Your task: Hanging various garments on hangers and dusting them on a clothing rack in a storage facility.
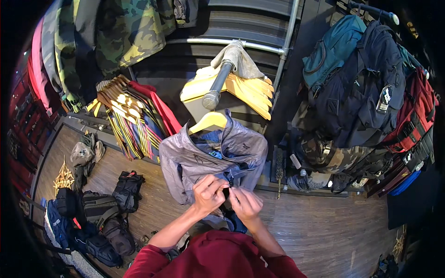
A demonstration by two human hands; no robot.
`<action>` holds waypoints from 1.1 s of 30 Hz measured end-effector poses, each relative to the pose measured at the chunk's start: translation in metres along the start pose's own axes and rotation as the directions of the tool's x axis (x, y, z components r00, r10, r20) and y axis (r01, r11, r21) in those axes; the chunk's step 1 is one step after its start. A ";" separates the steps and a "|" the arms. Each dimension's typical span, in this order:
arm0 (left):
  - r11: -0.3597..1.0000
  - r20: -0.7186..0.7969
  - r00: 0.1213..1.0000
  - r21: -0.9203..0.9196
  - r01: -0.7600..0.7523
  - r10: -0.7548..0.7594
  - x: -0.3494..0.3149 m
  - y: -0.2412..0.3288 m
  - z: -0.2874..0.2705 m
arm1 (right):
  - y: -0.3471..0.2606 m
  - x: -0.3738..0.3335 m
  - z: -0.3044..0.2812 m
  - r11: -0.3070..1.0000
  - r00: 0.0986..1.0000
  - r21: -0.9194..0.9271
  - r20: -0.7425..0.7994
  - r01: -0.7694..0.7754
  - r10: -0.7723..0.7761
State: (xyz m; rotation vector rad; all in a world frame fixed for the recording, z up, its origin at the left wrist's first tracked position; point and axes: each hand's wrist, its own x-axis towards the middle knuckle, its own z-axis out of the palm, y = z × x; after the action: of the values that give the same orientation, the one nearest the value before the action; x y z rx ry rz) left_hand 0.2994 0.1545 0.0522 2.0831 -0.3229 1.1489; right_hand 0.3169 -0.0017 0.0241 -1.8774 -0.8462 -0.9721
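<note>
A heathered grey jacket (185,155) hangs in front of me on a wooden hanger (211,121), below the end of a dark rail (218,85). Its front is partly open, and blue lining shows inside. At the lower front, my left hand (209,193) is closed in a pinch at the opening's edge. Close beside it on the right, my right hand (245,202) pinches the other side of the same opening. The fingers hide the small part between them, so whether it is a zipper cannot be made out.
Bare wooden hangers (250,92) and a beige cloth (238,60) are on the rail. Striped shirts (134,132) and camouflage garments (134,32) hang to the left. Backpacks (361,88) crowd the right wall. More bags (99,208) lie on the wooden floor (320,227) at the left.
</note>
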 end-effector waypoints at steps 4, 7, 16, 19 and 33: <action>0.999 0.015 0.999 0.014 0.036 -0.036 0.003 0.004 0.001 | 0.002 0.009 -0.004 0.975 0.984 -0.137 0.016 0.176 -0.176; 0.998 0.023 0.998 0.031 0.052 -0.053 0.006 0.008 0.001 | 0.006 0.012 -0.007 0.957 0.973 -0.175 0.064 0.232 -0.224; 0.997 0.041 0.997 0.044 -0.068 0.066 0.003 0.005 0.004 | 0.011 0.019 -0.014 0.951 0.946 -0.124 0.196 0.284 -0.257; 0.989 0.017 0.991 0.051 -0.135 0.135 0.000 -0.002 0.004 | 0.018 0.021 -0.012 0.987 0.970 0.120 0.206 0.102 -0.126; 0.926 0.139 0.943 0.194 -0.324 0.301 -0.040 -0.011 -0.017 | 0.038 0.003 0.012 0.053 0.467 0.488 0.789 -0.871 0.399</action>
State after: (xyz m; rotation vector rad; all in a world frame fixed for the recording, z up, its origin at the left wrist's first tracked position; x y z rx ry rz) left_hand 0.2714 0.1692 0.0205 2.3479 -0.6273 1.3071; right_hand 0.3536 -0.0071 0.0084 -1.1853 -0.3923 0.5896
